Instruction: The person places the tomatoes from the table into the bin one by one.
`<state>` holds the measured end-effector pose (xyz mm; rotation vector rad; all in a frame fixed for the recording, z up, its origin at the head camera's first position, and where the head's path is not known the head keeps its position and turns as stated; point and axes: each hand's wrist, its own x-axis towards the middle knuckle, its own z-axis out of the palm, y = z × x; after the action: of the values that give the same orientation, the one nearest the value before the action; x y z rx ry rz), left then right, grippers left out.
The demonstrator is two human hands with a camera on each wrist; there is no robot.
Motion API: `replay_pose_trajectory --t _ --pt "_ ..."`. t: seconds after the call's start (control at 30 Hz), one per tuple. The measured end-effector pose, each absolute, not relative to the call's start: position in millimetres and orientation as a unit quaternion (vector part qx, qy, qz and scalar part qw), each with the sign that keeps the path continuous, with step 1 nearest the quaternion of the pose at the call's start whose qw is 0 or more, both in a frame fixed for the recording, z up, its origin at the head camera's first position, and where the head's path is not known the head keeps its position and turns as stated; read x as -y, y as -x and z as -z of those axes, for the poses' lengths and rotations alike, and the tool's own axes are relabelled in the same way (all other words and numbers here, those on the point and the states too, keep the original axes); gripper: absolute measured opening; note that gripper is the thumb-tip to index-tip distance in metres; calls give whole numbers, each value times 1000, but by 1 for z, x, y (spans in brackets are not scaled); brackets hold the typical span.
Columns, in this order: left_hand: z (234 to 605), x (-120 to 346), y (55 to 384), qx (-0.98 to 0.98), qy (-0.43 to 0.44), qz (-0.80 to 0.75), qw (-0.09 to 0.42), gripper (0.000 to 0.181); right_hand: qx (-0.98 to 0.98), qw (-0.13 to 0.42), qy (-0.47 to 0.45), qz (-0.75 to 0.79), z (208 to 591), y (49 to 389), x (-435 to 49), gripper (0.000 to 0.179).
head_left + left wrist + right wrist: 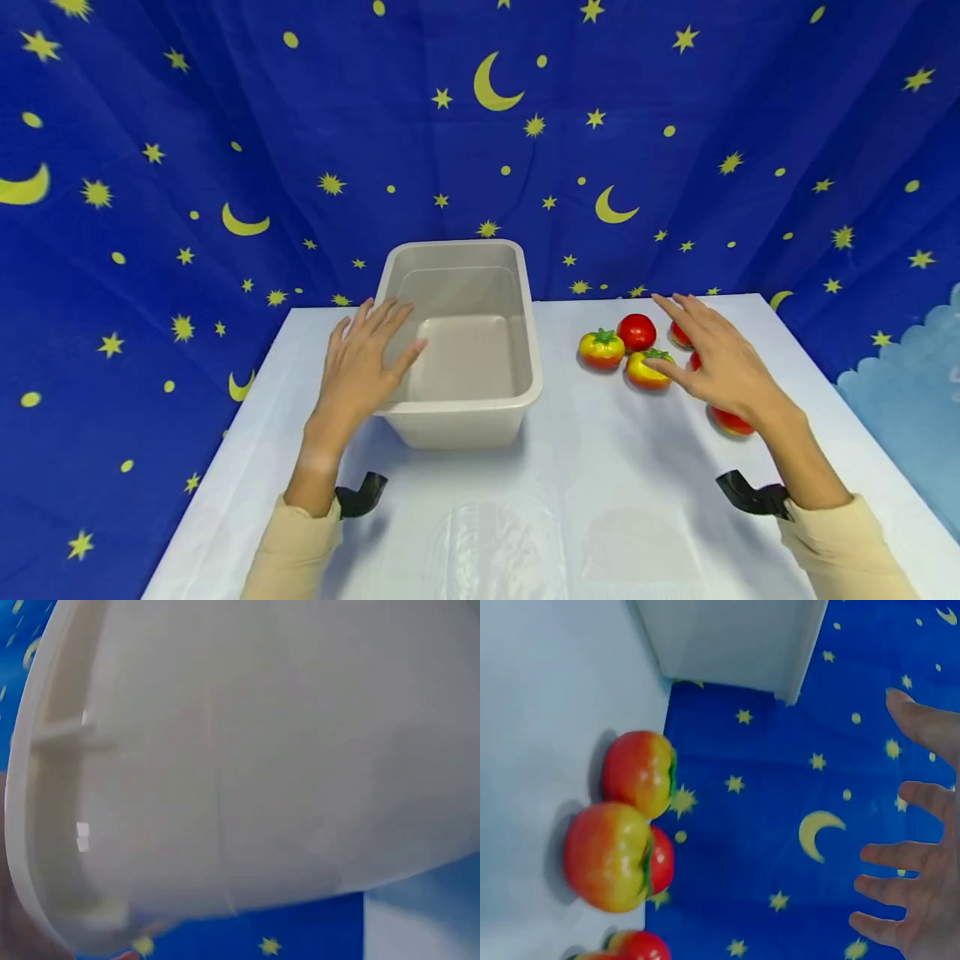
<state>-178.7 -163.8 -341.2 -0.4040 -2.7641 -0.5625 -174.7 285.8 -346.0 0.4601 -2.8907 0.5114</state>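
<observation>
A pale grey plastic bin (461,406) stands on the white table, and nothing shows inside it. My left hand (365,360) is at the bin's left side with fingers spread; whether it touches the rim cannot be told. In the left wrist view the bin's outer wall (247,765) covers most of the picture. My right hand (720,362), fingers extended and holding nothing, hovers above a group of toy tomatoes or persimmons. Two are yellow-orange with green leaves (602,349), (607,857), and a red one (637,332) lies behind. Others are partly hidden under the hand, including a red-orange one (729,421).
A dark blue cloth (420,150) with yellow moons and stars hangs behind the white table (577,467). Clear plastic film (506,550) lies at the near edge. A black wrist mount (362,495) sits at the left cuff, another (752,495) at the right.
</observation>
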Motion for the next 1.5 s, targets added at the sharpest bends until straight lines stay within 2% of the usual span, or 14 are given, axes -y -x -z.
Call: replay_pose_trajectory --t 0.13,0.23,0.53,0.67,0.97,1.17,1.5 --pt "353 184 179 926 54 336 163 50 969 92 -106 -204 353 165 -301 87" --pt "361 196 183 905 12 399 144 51 964 99 -77 -233 361 159 -314 85" --pt "372 207 189 823 -15 561 88 46 943 149 -40 -294 395 144 -344 74" --pt "371 207 187 816 -17 570 94 45 935 155 -2 -321 421 140 -357 69" --pt "372 208 183 826 -12 558 82 46 933 111 69 -335 469 132 -383 74" --pt "373 204 185 827 -8 556 85 45 925 116 67 -355 480 125 -389 68" --pt "375 195 190 819 -2 567 90 44 901 116 103 -406 490 117 -398 69"
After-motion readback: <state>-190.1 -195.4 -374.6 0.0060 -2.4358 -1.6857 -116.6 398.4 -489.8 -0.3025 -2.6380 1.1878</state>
